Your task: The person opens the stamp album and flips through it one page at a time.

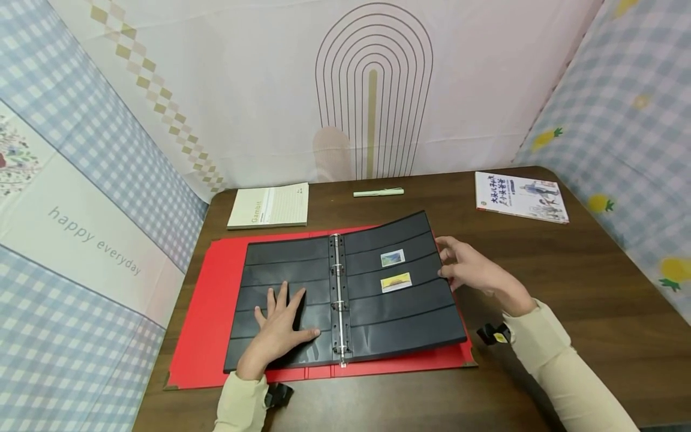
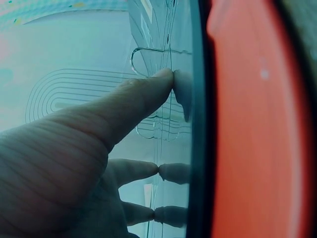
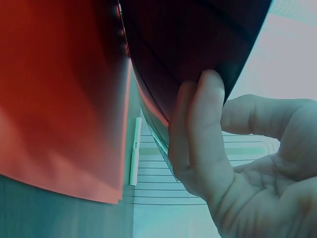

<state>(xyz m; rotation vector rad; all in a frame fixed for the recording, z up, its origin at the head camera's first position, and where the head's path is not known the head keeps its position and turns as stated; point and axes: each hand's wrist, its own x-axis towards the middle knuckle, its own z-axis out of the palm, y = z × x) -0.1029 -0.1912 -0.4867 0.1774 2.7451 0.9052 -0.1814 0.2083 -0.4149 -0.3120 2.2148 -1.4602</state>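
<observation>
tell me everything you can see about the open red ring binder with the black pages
The open red ring binder lies flat on the brown wooden table, metal rings along its spine. Glossy black pocket pages with horizontal strips cover both sides; the right page holds two small stamps. The left hand presses flat on the left page; the right hand holds the right page's slightly lifted outer edge.

The words "happy everyday" stand on the left wall cloth [image 1: 81, 240]; "Gambit" runs along the notebook [image 1: 270, 206] above the binder [image 1: 345, 294].
</observation>
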